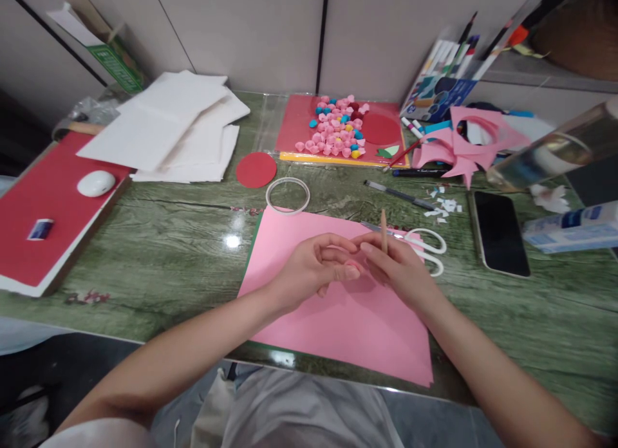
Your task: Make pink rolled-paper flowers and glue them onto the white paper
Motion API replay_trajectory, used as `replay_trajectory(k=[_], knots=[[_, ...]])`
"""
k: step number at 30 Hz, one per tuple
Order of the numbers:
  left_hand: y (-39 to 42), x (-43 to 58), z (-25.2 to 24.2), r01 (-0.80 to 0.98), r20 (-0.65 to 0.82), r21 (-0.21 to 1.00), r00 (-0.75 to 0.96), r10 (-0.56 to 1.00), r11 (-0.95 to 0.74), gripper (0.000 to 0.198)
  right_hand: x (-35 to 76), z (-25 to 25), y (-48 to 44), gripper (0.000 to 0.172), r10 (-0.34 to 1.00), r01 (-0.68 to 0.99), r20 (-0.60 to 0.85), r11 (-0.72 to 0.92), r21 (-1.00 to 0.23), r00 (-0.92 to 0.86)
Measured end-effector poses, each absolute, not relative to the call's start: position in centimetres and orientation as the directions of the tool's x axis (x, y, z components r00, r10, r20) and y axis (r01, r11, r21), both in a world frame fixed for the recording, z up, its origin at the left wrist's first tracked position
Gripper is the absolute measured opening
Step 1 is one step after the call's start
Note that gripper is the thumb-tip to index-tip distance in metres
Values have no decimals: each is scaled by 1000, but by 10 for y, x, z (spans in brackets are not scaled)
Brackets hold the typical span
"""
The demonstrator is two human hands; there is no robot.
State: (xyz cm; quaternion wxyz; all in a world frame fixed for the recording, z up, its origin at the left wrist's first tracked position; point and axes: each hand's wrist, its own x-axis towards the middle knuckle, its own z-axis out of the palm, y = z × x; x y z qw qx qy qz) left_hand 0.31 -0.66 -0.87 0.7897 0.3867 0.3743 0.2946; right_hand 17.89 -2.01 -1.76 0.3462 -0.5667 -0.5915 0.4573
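Pink paper curl (354,266), small, sits pinched in closed fingertips of the left hand (309,268) above the large pink paper sheet (347,326); the right hand (400,271) grips a thin wooden stick (383,231) upright (kept beside the curl).

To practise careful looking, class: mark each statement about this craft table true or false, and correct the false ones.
1. The right hand holds a wooden stick. True.
2. The scissors lie left of the left hand. False: they lie right of both hands.
3. Both hands are over a pink sheet. True.
4. The phone stands upright. False: it lies flat on the table.
5. The computer mouse sits on a red board. True.
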Motion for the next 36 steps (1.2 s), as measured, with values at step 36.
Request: replay_trajectory(k=[36], knots=[[-11,7,-11,-210,-316,875,435,843,437,25,179,-19,-20,29,951,232,-278,-242,-942,-136]])
